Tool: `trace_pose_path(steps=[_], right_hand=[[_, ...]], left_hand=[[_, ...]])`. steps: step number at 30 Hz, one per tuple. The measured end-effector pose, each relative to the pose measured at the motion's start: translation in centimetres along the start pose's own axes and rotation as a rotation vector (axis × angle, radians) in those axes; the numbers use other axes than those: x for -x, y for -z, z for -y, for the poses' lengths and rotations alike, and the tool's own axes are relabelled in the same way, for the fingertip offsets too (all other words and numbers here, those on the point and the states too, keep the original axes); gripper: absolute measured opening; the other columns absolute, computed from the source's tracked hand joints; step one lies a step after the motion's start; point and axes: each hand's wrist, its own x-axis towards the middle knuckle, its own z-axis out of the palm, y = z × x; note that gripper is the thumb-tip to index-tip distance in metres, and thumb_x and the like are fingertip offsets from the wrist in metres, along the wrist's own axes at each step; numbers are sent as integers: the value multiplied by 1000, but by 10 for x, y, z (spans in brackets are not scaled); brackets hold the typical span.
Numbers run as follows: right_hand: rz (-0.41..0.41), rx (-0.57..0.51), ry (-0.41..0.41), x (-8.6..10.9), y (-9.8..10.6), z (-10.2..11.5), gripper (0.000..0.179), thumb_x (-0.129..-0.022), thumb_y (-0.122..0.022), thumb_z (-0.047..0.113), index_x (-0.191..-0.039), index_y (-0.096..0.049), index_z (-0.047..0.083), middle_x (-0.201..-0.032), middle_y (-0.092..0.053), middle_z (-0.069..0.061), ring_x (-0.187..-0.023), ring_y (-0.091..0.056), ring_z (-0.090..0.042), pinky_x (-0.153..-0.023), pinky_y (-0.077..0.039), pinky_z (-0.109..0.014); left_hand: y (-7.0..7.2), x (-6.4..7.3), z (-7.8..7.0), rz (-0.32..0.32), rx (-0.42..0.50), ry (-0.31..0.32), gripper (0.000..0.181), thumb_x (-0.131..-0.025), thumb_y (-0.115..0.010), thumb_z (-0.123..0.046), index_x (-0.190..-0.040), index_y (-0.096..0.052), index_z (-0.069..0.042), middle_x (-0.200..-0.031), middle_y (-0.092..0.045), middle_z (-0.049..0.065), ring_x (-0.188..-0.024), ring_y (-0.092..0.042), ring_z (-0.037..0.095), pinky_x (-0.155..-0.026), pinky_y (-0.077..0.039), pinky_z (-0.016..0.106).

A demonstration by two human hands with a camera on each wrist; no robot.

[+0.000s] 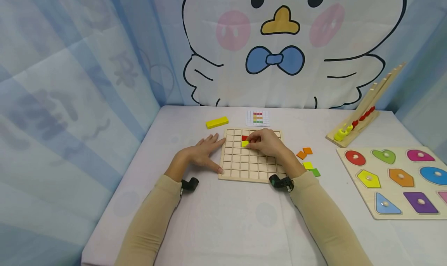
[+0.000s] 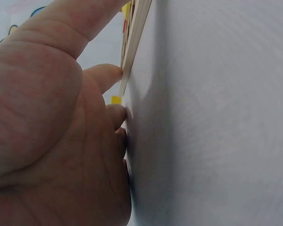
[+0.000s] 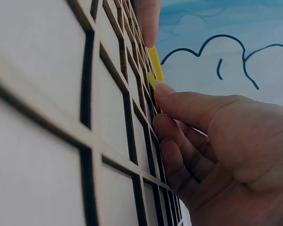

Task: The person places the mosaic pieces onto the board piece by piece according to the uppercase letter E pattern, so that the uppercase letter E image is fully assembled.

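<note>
A wooden grid board (image 1: 240, 166) lies on the white table. My left hand (image 1: 203, 153) is spread beside its left edge, thumb by the near corner and index finger at the side; the left wrist view shows straight fingers against the board's edge. Over the upper middle of the grid, my right hand (image 1: 267, 142) pinches a small yellow square tile (image 1: 244, 144) between thumb and fingers. In the right wrist view this tile (image 3: 152, 80) stands tilted at the grid. Just behind it, a red tile (image 1: 244, 138) sits in the grid, partly hidden by the fingers.
Loose orange tiles (image 1: 307, 151), a yellow tile (image 1: 307, 165) and a green tile (image 1: 315, 172) lie right of the board. Behind it are a yellow bar (image 1: 217, 122) and a pattern card (image 1: 249, 119). A shape puzzle (image 1: 382, 184) and a wooden peg stand (image 1: 359, 131) occupy the right side.
</note>
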Motion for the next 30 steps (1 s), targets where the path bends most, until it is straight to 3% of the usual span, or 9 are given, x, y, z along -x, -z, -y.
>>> trace_pose_path(steps=[20, 30], right_hand=[[0, -6, -18, 0, 0, 1, 26, -85, -87, 17, -107, -79, 5, -84, -69, -3, -72, -57, -16, -66, -45, -26], [-12, -44, 19, 3, 3, 4, 24, -92, -80, 17, -113, -78, 5, -92, -70, -5, -81, -58, -20, -71, -47, -29]], left_hand=[[1, 0, -1, 9, 10, -3, 126, -78, -81, -67, -169, -4, -28, -175, 14, 10, -162, 16, 28, -131, 8, 51], [2, 1, -2, 9, 5, 7, 125, -78, -81, -67, -169, -4, -28, -175, 13, 9, -162, 15, 27, -132, 7, 50]])
